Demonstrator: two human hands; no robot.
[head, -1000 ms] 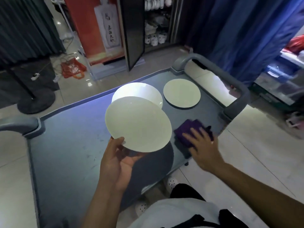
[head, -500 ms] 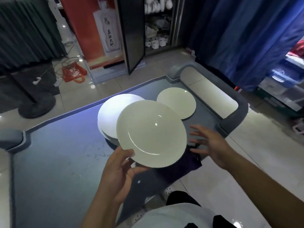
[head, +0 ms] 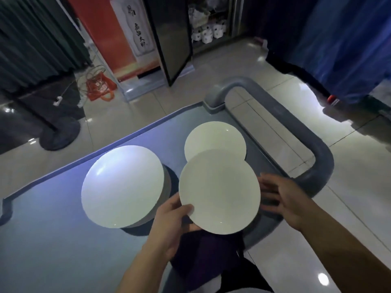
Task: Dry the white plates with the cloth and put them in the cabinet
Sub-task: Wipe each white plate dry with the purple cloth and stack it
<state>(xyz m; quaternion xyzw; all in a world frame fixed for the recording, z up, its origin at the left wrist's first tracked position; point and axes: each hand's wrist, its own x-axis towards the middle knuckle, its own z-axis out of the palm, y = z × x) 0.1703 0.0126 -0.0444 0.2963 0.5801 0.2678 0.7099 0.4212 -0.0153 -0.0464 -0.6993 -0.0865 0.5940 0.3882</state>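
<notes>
My left hand (head: 169, 225) grips a white plate (head: 220, 191) by its near-left rim, thumb on top, and holds it above the grey cart top (head: 53, 240). The dark purple cloth (head: 211, 252) lies below the plate at the cart's near edge; whether my fingers also hold it is hidden. Just right of the plate's rim is my right hand (head: 283, 199), fingers spread and holding nothing. A stack of white plates (head: 122, 185) sits on the cart to the left. One single plate (head: 213, 138) lies behind the held one. The cabinet (head: 209, 24) stands open across the floor.
The cart's thick grey handle (head: 317, 157) curves round its right end. The cabinet's dark door (head: 169, 39) swings out toward the cart. An orange bag (head: 99, 87) and a round stand base (head: 59, 134) sit on the tiled floor at the left. Blue curtains (head: 338, 39) hang at the right.
My right hand left the cloth and rose beside the plate's right rim. The held plate shifted right, over the cloth. The view swung left.
</notes>
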